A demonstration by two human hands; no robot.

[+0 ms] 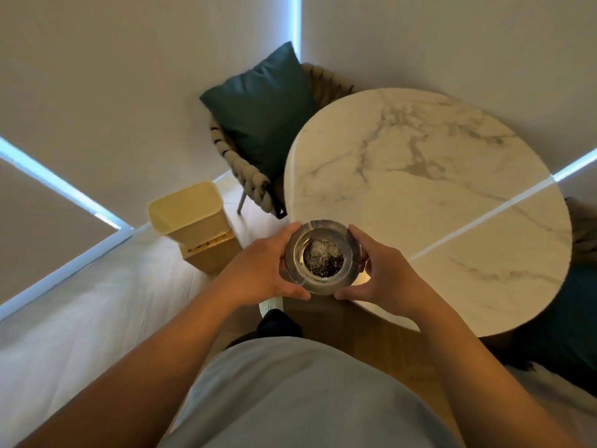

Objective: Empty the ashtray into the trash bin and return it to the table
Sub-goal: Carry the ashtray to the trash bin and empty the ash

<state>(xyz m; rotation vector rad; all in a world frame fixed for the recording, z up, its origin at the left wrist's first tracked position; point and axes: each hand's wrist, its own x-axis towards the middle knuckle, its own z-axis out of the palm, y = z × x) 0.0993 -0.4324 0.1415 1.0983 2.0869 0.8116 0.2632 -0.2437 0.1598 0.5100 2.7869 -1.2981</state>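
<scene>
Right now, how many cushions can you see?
1 for certain: a dark green cushion propped on the woven chair behind the round table. A dark shape at the right edge might be another; I cannot tell.

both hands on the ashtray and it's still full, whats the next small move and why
Probably carry the ashtray level toward the left, over the open trash bin. The left hand and right hand hold it by its rim at the table edge, dark ash still sits in its bowl, and the bin stands on the floor to the left.
</scene>
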